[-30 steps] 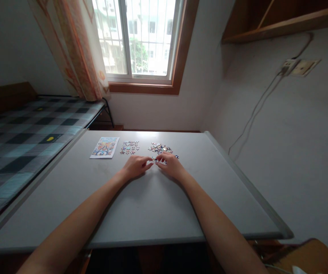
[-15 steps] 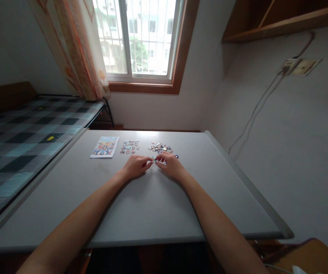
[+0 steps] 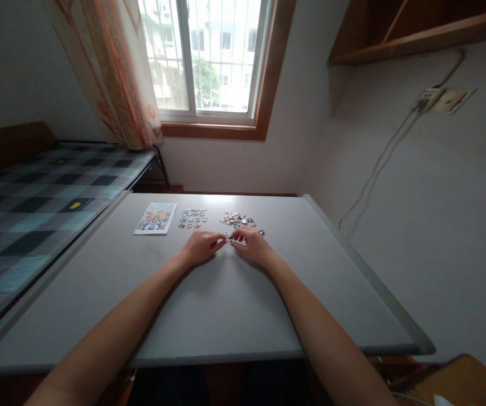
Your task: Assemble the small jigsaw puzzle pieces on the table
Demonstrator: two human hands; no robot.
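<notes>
My left hand (image 3: 204,247) and my right hand (image 3: 251,243) meet near the middle of the table, fingertips almost touching. Each pinches at small jigsaw puzzle pieces (image 3: 228,237) between thumb and fingers; the fingers partly hide them. Just beyond my right hand lies a loose heap of puzzle pieces (image 3: 237,219). A few pieces (image 3: 262,232) show at that hand's right side. To the left, several pieces (image 3: 192,218) are laid out in rows. Beside them lies a colourful printed picture sheet (image 3: 156,219).
The grey-white table (image 3: 209,316) has raised side edges. A bed with a checked cover (image 3: 56,186) stands along its left side. A cable (image 3: 365,186) hangs down the right wall from a socket (image 3: 431,98). At bottom right is a wooden seat (image 3: 463,383).
Both hands stay in nearly the same place, still pinched together at the pieces. Only slight finger movement shows.
</notes>
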